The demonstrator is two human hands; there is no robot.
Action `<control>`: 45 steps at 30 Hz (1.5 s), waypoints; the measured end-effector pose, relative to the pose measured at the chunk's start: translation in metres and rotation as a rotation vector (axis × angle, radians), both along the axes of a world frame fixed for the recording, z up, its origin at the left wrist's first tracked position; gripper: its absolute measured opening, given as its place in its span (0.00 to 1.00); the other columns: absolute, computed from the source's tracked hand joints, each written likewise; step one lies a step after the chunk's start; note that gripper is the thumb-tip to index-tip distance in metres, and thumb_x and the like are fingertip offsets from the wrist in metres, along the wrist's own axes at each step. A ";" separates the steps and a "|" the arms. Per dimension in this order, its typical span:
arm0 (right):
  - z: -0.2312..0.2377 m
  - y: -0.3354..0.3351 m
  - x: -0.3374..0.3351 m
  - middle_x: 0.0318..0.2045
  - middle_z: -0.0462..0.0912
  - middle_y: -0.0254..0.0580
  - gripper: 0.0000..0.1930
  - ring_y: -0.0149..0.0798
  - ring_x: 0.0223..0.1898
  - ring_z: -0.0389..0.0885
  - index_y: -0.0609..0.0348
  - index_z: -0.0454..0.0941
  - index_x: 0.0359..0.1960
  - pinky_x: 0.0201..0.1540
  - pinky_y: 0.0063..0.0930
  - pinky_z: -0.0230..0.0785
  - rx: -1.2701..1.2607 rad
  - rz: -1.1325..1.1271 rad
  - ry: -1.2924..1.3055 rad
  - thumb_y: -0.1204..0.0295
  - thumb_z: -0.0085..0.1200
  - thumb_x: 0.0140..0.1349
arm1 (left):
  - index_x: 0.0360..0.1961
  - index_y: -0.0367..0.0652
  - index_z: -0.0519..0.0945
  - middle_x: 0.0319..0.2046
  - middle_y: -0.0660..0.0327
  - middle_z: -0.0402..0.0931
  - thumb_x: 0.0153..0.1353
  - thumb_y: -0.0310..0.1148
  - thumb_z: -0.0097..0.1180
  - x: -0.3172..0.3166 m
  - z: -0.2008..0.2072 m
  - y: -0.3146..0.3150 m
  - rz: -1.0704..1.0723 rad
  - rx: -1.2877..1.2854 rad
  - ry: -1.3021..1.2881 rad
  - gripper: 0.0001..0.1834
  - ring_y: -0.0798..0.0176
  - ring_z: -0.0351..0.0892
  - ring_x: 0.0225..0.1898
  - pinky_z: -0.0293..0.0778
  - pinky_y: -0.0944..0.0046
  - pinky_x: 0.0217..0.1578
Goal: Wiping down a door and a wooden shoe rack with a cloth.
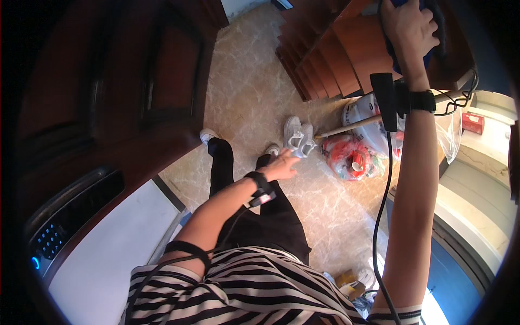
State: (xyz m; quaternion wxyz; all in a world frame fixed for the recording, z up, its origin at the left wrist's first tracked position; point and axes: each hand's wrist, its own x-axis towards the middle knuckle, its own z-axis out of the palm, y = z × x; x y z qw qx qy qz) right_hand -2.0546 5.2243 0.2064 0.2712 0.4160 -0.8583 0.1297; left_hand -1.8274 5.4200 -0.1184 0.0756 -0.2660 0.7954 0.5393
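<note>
My right hand [410, 28] reaches far forward at the upper right, over the top of a brown wooden cabinet [355, 46]. Its fingers curl over a dark blue thing [398, 60], whose kind I cannot make out because the hand covers much of it. My left hand [280, 166] hangs low over the floor with its fingers apart and nothing in it. Beyond it on the floor stands a pair of white sneakers [293, 132]. Black straps with small devices and cables sit on both wrists.
Beside the cabinet lie white plastic bags [357, 116], a clear bag with red things [352, 160] and a wooden pole [352, 126]. A dark brown door [168, 70] with a lit keypad lock [51, 241] stands open at the left. Small boxes [352, 287] lie near my right side.
</note>
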 end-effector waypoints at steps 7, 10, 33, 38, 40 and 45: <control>-0.001 0.003 -0.007 0.43 0.69 0.50 0.21 0.54 0.49 0.66 0.58 0.70 0.44 0.48 0.54 0.60 0.031 0.000 -0.078 0.58 0.54 0.53 | 0.51 0.45 0.71 0.56 0.47 0.62 0.46 0.25 0.57 0.143 0.107 -0.098 0.587 -0.708 0.050 0.26 0.43 0.59 0.59 0.56 0.51 0.58; -0.013 0.005 -0.028 0.34 0.72 0.48 0.22 0.50 0.42 0.72 0.59 0.70 0.44 0.44 0.48 0.63 -0.148 0.094 0.136 0.57 0.54 0.52 | 0.58 0.49 0.66 0.63 0.53 0.53 0.52 0.26 0.56 0.188 0.230 -0.129 0.666 -1.224 -0.148 0.29 0.48 0.48 0.65 0.49 0.46 0.62; -0.022 -0.008 -0.042 0.47 0.70 0.51 0.29 0.55 0.52 0.66 0.49 0.69 0.51 0.51 0.56 0.56 -0.065 0.030 0.020 0.46 0.48 0.51 | 0.49 0.40 0.74 0.66 0.50 0.42 0.53 0.30 0.54 0.287 0.295 -0.131 0.494 -1.574 -0.661 0.20 0.42 0.42 0.66 0.48 0.42 0.61; -0.014 -0.007 -0.038 0.48 0.70 0.50 0.29 0.54 0.52 0.67 0.46 0.68 0.54 0.50 0.53 0.59 0.061 -0.074 0.012 0.46 0.48 0.52 | 0.46 0.41 0.76 0.65 0.50 0.45 0.53 0.31 0.54 0.304 0.297 -0.137 0.461 -1.553 -0.586 0.18 0.43 0.43 0.66 0.48 0.42 0.61; -0.011 -0.007 -0.035 0.47 0.71 0.49 0.29 0.53 0.52 0.67 0.47 0.69 0.53 0.50 0.52 0.59 0.063 -0.092 -0.010 0.46 0.49 0.51 | 0.46 0.41 0.76 0.65 0.51 0.46 0.53 0.32 0.54 0.310 0.296 -0.138 0.466 -1.522 -0.577 0.17 0.43 0.43 0.66 0.48 0.42 0.61; -0.014 -0.011 -0.036 0.46 0.71 0.49 0.29 0.52 0.52 0.67 0.47 0.70 0.52 0.49 0.52 0.59 0.058 -0.107 0.042 0.46 0.49 0.52 | 0.44 0.43 0.77 0.66 0.53 0.46 0.54 0.32 0.54 0.329 0.289 -0.146 0.444 -1.489 -0.620 0.16 0.46 0.42 0.67 0.46 0.42 0.61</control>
